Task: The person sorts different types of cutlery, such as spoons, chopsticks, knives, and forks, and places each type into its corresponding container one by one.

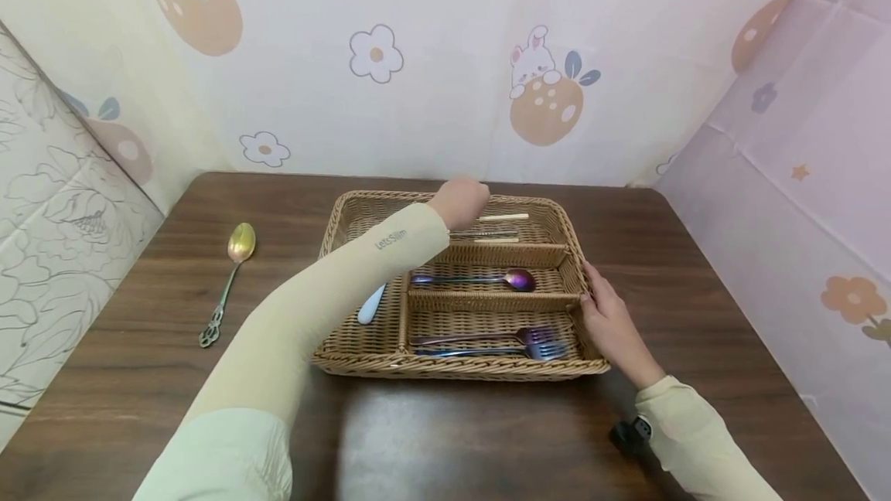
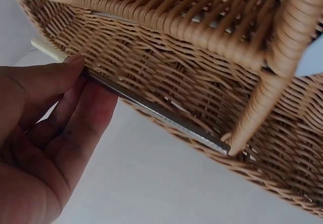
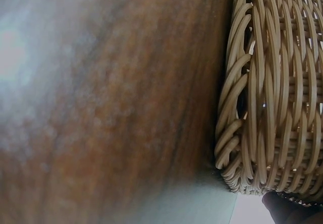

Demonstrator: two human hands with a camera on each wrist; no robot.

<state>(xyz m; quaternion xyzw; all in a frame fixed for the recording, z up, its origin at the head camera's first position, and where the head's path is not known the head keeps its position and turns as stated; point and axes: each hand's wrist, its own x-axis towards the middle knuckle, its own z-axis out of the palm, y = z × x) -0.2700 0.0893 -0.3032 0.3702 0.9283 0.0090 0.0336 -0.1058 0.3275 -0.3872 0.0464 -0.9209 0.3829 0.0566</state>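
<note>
A wicker cutlery tray stands mid-table. My left hand reaches into its far compartment and pinches a cream-handled knife by the handle; the blade lies along the wicker floor, its tip at a divider. In the left wrist view my thumb and fingers close on that handle. My right hand rests flat against the tray's right rim, holding nothing. A purple spoon lies in the middle compartment, and two iridescent forks lie in the near one.
A gold spoon lies on the brown table left of the tray. More cream-handled pieces lie in the far compartment and a white handle in the left one. Patterned cloth walls enclose three sides.
</note>
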